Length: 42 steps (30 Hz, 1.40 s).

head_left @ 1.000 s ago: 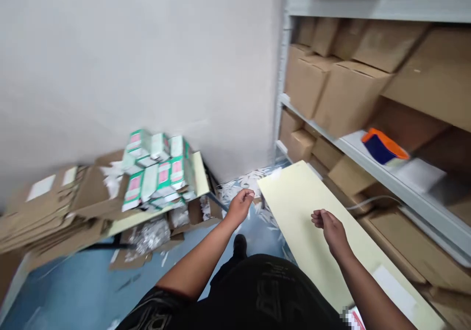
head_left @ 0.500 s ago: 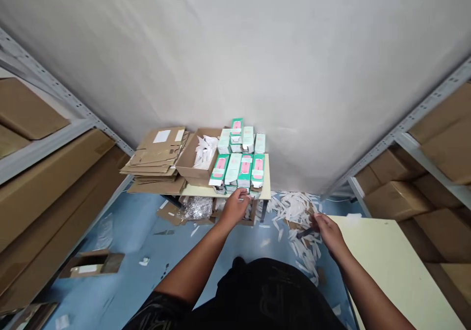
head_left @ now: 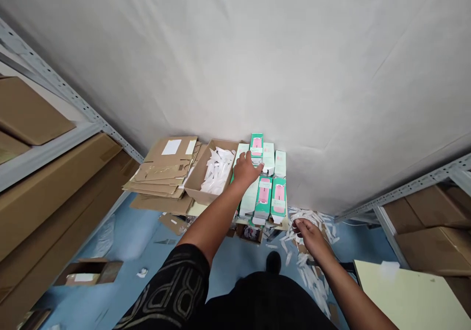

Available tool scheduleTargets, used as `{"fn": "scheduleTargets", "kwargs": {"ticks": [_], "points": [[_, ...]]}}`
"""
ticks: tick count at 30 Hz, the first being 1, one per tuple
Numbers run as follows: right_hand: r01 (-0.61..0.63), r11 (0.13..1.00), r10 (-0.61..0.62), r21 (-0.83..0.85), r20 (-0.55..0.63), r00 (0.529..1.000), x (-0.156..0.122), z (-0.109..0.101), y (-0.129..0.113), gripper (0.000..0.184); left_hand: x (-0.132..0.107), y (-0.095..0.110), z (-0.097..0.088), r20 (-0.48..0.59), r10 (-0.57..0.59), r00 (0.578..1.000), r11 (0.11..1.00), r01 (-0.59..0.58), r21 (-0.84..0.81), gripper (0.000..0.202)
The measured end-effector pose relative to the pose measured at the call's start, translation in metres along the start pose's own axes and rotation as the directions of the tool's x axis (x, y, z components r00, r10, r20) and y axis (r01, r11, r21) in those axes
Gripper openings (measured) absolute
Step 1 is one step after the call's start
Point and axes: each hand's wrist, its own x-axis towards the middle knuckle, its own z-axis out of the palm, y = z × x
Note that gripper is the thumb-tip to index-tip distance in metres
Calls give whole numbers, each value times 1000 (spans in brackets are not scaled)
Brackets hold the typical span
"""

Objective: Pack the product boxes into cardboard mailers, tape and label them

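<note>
My left hand [head_left: 247,171] is open, with fingers and thumb apart, over the group of green and white boxes. Its fingertips are at the lower part of a green box with a pink panel [head_left: 256,143] that stands higher than the others; whether they touch it I cannot tell. Closer to me stand more of these boxes, among them a green one [head_left: 263,197] and another at the right end [head_left: 278,197]. My right hand [head_left: 309,235] hangs to the right of the table, fingers loosely bent and apart, with nothing visible in it.
Left of the boxes, an open carton [head_left: 200,190] holds white wrapped pieces, beside stacked flattened cardboard [head_left: 162,173]. White strips [head_left: 312,286] litter the blue floor. A pale table [head_left: 408,290] stands at right. Shelves with cartons [head_left: 434,246] line both sides.
My left hand has moved forward from the table's front edge to over the boxes. My right hand has shifted left, away from the pale table. The view has tilted and shifted.
</note>
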Motion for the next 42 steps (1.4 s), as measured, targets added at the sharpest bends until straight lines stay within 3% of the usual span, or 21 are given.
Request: {"fn": "scheduleTargets", "kwargs": {"ticks": [6, 9, 12, 15, 19, 22, 26, 28, 30, 35, 38, 42], "points": [[21, 998, -27, 59, 103, 994, 67, -14, -13, 54, 59, 16, 41, 114, -178, 977, 980, 165, 112, 89], [4, 997, -18, 79, 169, 986, 97, -22, -23, 53, 70, 14, 42, 56, -205, 977, 978, 202, 57, 85], [1, 995, -23, 99, 222, 975, 125, -25, -36, 54, 68, 9, 29, 5, -293, 956, 942, 290, -168, 73], [30, 991, -62, 132, 251, 966, 148, -21, -56, 56, 48, 9, 11, 55, -351, 935, 800, 330, -500, 65], [30, 975, -87, 221, 255, 963, 162, -8, -91, 60, 1, 23, -9, 97, -235, 967, 604, 224, -765, 72], [19, 943, -103, 334, 235, 967, 154, -1, -116, 68, -36, 34, -14, 133, -119, 984, 464, 173, -868, 83], [101, 874, -221, 476, 204, 954, 117, 0, -135, 75, -78, 40, -6, 203, 94, 975, 362, 157, -919, 96], [169, 839, -283, 517, 149, 947, 90, -1, -136, 72, -97, 40, 1, 271, 228, 935, 326, 189, -926, 101], [216, 813, -292, 541, 59, 955, 61, -2, -129, 67, -116, 39, 8, 335, 363, 869, 295, 234, -926, 102], [254, 803, -164, 539, -211, 964, -12, -12, -95, 62, -156, 44, 24, 435, 593, 678, 260, 350, -900, 100], [302, 812, -83, 500, -414, 907, -50, -25, -71, 60, -174, 57, 42, 528, 639, 559, 331, 420, -845, 98], [345, 831, 5, 436, -627, 779, -94, -55, -32, 54, -201, 87, 74, 666, 653, 360, 513, 437, -739, 89]]}}
